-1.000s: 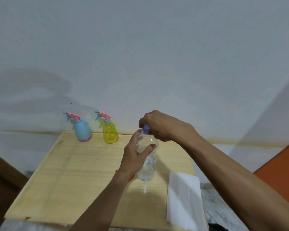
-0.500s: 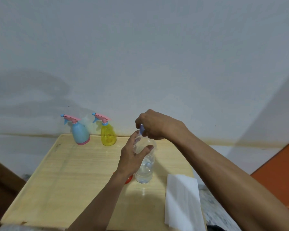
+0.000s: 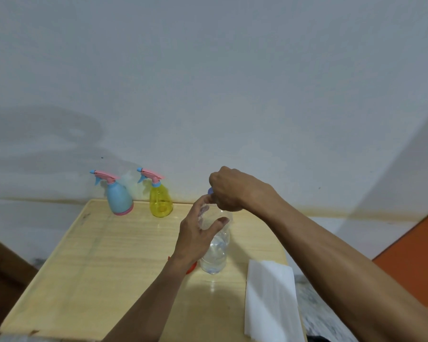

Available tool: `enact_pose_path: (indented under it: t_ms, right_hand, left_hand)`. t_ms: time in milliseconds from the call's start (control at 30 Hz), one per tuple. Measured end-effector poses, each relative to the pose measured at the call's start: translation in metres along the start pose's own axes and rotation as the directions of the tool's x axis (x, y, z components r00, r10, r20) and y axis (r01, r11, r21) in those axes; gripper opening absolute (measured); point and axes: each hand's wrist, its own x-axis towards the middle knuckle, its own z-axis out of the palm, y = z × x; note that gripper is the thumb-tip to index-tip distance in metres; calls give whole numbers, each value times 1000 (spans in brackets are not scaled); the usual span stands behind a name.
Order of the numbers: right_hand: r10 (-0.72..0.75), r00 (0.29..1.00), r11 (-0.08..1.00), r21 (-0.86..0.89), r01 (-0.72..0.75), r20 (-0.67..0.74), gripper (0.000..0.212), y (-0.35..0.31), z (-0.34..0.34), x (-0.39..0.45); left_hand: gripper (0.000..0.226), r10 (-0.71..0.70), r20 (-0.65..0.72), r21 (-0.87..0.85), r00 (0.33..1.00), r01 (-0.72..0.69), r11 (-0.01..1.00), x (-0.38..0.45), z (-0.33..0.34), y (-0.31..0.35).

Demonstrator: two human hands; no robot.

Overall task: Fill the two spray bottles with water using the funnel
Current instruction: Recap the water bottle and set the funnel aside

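Two spray bottles, blue [image 3: 119, 199] and yellow [image 3: 160, 201], stand upright and capped at the table's [image 3: 89, 262] far edge, well beyond both hands. Nearer, the left hand [image 3: 197, 239] grips an upright water bottle [image 3: 215, 250] while the right hand [image 3: 226, 190] pinches its blue cap [image 3: 210, 191]. An orange-red thing, perhaps the funnel [image 3: 191, 269], peeks behind the left wrist; a white cloth [image 3: 269, 297] lies to the right.

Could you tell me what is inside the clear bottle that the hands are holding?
The clear bottle holds clear water in its lower part. The left hand covers part of its side, so the exact level is unclear.
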Motion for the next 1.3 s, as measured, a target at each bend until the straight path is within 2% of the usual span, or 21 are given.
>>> enact_pose_path:
  t_ms: [67, 233, 300, 367, 433, 567, 733, 867, 967, 1033, 1100, 1200, 1233, 1300]
  right_hand:
    - [-2, 1000, 999, -40, 2, -13, 20, 0, 2, 2]
    - [-86, 994, 996, 29, 84, 73, 24, 12, 1, 4]
    - [-81, 995, 996, -27, 83, 54, 26, 13, 5, 4]
    - [-56, 998, 997, -44, 57, 34, 39, 13, 7, 3]
    - [-60, 997, 998, 20, 59, 44, 47, 19, 5, 4]
    - [-127, 987, 980, 163, 111, 94, 38, 35, 3, 3]
    - [-114, 993, 991, 72, 114, -15, 38, 31, 17, 4]
    - [-173, 981, 968, 166, 186, -94, 37, 39, 25, 8]
    - [-174, 955, 938, 257, 235, -239, 37, 40, 43, 9]
    - [-122, 930, 893, 370, 254, -346, 36, 41, 58, 7]
    - [-8, 899, 836, 490, 247, -439, 37, 38, 77, 1]
    - [186, 797, 754, 604, 260, -575, 38, 25, 107, -7]
    - [246, 771, 726, 639, 255, -587, 39, 20, 117, -10]
    - [329, 759, 672, 704, 230, -562, 44, 10, 131, -14]
  left_hand:
    - [58, -3, 4, 0, 1000, 3, 1000, 1, -1, 0]
    - [66, -3, 7, 0, 1000, 3, 1000, 3, 0, -1]
    - [59, -10, 1, 16, 1000, 10, 1000, 3, 1, 0]
    - [51, -12, 10, 32, 1000, 11, 999, 3, 0, 3]
    - [51, -6, 28, 28, 1000, 5, 1000, 4, 0, 3]
    - [71, -11, 6, -1, 1000, 11, 1000, 5, 0, -4]
    - [69, -21, -6, 8, 1000, 21, 1000, 8, -1, -5]
    - [72, -24, -5, -3, 1000, 24, 1000, 10, 0, -7]
    - [75, -14, -28, -23, 1000, 13, 1000, 8, -1, -10]
    - [75, -15, -25, -36, 1000, 14, 999, 8, -1, -10]
    - [79, 0, 29, -33, 1000, 1, 999, 5, -4, -8]
    - [89, 33, 84, 23, 996, -35, 999, 0, -20, -16]
    - [85, 22, 55, 32, 998, -24, 999, -2, -28, -23]
    - [73, -34, -88, 54, 996, 39, 998, -8, -45, -42]
